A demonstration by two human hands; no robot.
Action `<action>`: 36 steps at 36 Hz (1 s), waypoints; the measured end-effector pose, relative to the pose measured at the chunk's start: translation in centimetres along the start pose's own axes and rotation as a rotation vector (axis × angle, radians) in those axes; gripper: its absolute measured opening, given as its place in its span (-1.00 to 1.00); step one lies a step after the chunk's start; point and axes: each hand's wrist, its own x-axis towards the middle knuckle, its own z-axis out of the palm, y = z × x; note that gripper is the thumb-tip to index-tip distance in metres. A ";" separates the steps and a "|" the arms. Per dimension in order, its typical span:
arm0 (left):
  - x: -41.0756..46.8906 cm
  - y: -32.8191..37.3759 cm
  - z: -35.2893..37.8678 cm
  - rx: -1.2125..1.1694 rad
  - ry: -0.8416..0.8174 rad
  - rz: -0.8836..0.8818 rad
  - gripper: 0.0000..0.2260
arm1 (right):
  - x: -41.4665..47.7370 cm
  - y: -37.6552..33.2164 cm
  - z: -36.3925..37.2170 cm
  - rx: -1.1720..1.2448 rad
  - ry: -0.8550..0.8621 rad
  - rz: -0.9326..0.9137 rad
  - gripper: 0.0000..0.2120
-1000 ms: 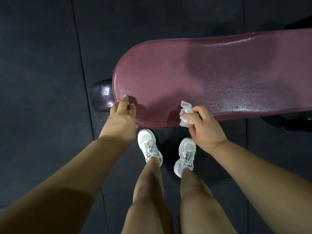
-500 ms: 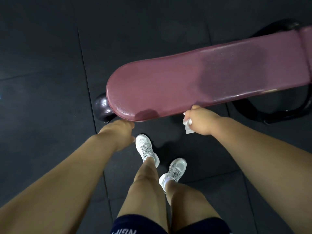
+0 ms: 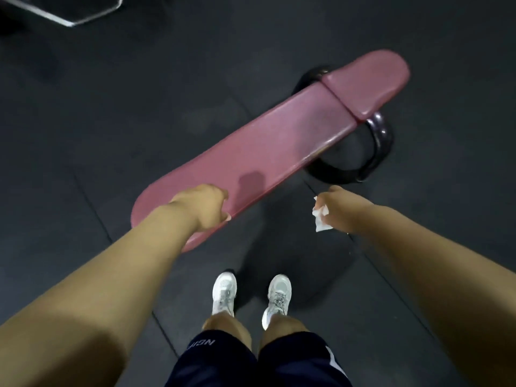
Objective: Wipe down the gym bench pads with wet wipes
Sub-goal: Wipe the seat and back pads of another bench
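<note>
A long maroon bench pad [image 3: 268,141] runs diagonally from lower left to upper right, with a shorter maroon seat pad [image 3: 368,82] joined at its far end. My left hand [image 3: 203,208] hovers over the near end of the long pad, fingers curled down toward its near edge; whether it touches is unclear. My right hand [image 3: 337,210] is off the bench to the right, above the floor, gripping a crumpled white wet wipe [image 3: 320,219].
A black curved frame tube [image 3: 379,146] loops under the far half of the bench. Dark rubber floor tiles [image 3: 97,121] surround it. A metal-edged piece of equipment [image 3: 64,12] sits at the top left. My white shoes [image 3: 223,297] stand just short of the bench.
I have straightened up and stepped back, so the whole bench shows. My right hand has left the pad's near edge with the wipe and now hangs over the floor. My left hand stays by the near end.
</note>
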 end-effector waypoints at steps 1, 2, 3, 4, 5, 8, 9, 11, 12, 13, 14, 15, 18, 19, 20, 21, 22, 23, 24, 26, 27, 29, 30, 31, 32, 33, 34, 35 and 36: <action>0.1 0.4 -0.8 0.038 -0.001 0.030 -0.55 | -0.9 0.6 0.0 0.040 0.018 0.036 -0.74; 0.2 0.9 -1.5 0.071 0.001 0.058 -0.55 | -1.9 1.1 0.0 0.081 0.032 0.071 -0.74; 0.3 1.4 -2.2 0.105 0.003 0.082 -0.55 | -2.8 1.7 0.0 0.122 0.041 0.105 -0.73; 0.4 1.9 -2.9 0.141 0.005 0.105 -0.54 | -3.8 2.3 0.1 0.158 0.047 0.136 -0.72; 0.5 2.6 -3.6 0.184 0.004 0.129 -0.52 | -4.8 2.8 0.1 0.189 0.047 0.164 -0.71; 0.9 5.0 -5.1 0.307 -0.002 0.205 -0.51 | -7.9 4.7 0.4 0.259 0.051 0.248 -0.70; 1.0 6.0 -5.4 0.340 -0.004 0.233 -0.52 | -8.9 5.4 0.6 0.284 0.055 0.280 -0.70; 1.3 8.3 -6.0 0.393 0.000 0.291 -0.56 | -11.1 7.0 1.2 0.331 0.084 0.344 -0.70; 1.4 9.7 -6.3 0.411 0.004 0.321 -0.57 | -12.2 7.9 1.5 0.352 0.106 0.374 -0.70; 1.5 11.1 -6.6 0.428 0.005 0.350 -0.56 | -13.4 8.8 1.8 0.369 0.129 0.402 -0.71; 1.5 12.6 -6.8 0.444 0.004 0.379 -0.56 | -14.6 9.8 2.1 0.384 0.141 0.427 -0.71; 1.6 14.1 -7.1 0.459 0.003 0.405 -0.56 | -15.8 10.8 2.4 0.395 0.140 0.449 -0.70; 1.7 19.0 -7.6 0.503 0.011 0.494 -0.55 | -19.2 14.4 3.5 0.454 0.108 0.527 -0.68; 1.8 20.7 -7.8 0.516 0.012 0.520 -0.55 | -20.3 15.6 3.7 0.486 0.107 0.571 -0.70; 1.8 22.6 -7.9 0.531 0.016 0.548 -0.56 | -21.4 16.6 3.9 0.515 0.107 0.609 -0.70; 1.8 24.4 -8.0 0.545 0.021 0.572 -0.56 | -22.5 17.6 4.1 0.544 0.101 0.631 -0.69; 1.8 26.4 -8.1 0.559 0.029 0.593 -0.57 | -23.5 18.7 4.2 0.564 0.090 0.640 -0.66; 1.9 28.4 -8.2 0.573 0.035 0.611 -0.57 | -24.4 19.8 4.3 0.583 0.079 0.644 -0.65; 2.0 30.4 -8.3 0.588 0.041 0.629 -0.57 | -25.3 21.0 4.3 0.604 0.068 0.649 -0.68; 2.2 34.6 -8.4 0.621 0.045 0.663 -0.57 | -26.8 24.0 4.4 0.642 0.069 0.654 -0.77; 2.3 36.7 -8.4 0.632 0.046 0.678 -0.57 | -27.5 25.6 4.6 0.647 0.073 0.665 -0.78; 2.6 41.2 -8.3 0.654 0.057 0.714 -0.57 | -28.9 28.8 4.8 0.654 0.087 0.689 -0.64; 2.5 43.3 -8.3 0.665 0.059 0.730 -0.57 | -29.6 30.6 4.9 0.656 0.098 0.702 -0.56; 2.5 45.5 -8.2 0.671 0.057 0.744 -0.57 | -30.3 32.4 4.9 0.657 0.111 0.714 -0.53; 2.4 47.5 -8.2 0.676 0.052 0.758 -0.57 | -31.0 34.0 5.0 0.662 0.121 0.725 -0.55; 2.3 49.5 -8.2 0.680 0.044 0.769 -0.58 | -31.8 35.6 5.0 0.672 0.129 0.731 -0.58; 2.2 51.4 -8.2 0.688 0.039 0.779 -0.58 | -32.5 37.0 5.0 0.684 0.134 0.735 -0.60; 2.1 53.2 -8.1 0.695 0.036 0.788 -0.59 | -33.2 38.5 5.0 0.694 0.143 0.741 -0.64; 2.0 55.1 -8.1 0.704 0.034 0.798 -0.58 | -34.0 39.8 4.9 0.704 0.154 0.756 -0.70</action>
